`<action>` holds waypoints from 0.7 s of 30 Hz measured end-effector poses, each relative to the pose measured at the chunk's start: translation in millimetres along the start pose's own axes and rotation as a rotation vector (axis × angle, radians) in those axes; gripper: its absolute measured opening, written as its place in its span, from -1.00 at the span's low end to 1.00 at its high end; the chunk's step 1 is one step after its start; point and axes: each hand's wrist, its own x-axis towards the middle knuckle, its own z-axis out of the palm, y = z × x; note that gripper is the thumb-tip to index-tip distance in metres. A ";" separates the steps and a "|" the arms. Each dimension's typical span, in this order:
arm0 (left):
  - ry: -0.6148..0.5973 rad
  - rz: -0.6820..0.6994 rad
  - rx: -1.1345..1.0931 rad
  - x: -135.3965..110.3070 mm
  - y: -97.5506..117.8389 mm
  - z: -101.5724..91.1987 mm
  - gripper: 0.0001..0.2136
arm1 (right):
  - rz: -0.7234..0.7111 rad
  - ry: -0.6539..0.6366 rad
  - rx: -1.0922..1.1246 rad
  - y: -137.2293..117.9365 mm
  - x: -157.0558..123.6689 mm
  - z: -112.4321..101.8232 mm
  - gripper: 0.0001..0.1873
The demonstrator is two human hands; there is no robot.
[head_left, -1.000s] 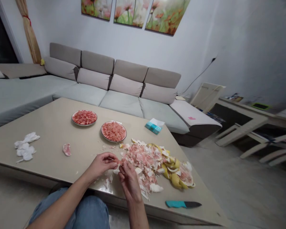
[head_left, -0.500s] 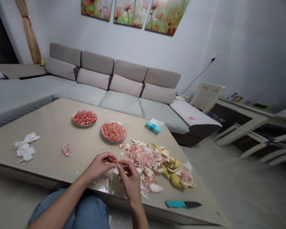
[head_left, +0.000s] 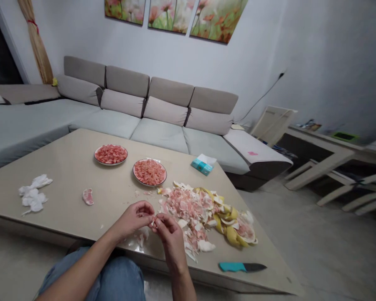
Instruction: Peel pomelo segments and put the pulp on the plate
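Two hands meeting over the near side of a coffee table (head_left: 67, 167), so the left hand (head_left: 133, 219) and right hand (head_left: 172, 236) both have thumb and fingers pinched together on a tiny bit of pomelo pulp (head_left: 153, 220), mostly hidden by fingertips. Just right of that there's a messy heap of membrane scraps (head_left: 188, 205) with curly yellow peel (head_left: 233, 238) on its right. Teal-handled knife (head_left: 242, 266) lies near right. Farther back, a left plate (head_left: 110, 164) and a right plate (head_left: 150, 184), both piled with pulp. One pomelo segment (head_left: 88, 196) sits off left, crumpled tissues (head_left: 34, 195) farther left.
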 end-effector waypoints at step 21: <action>0.063 -0.165 -0.039 -2.6 4.8 -6.7 -0.87 | 0.225 0.005 0.524 1.5 7.4 -13.6 -0.70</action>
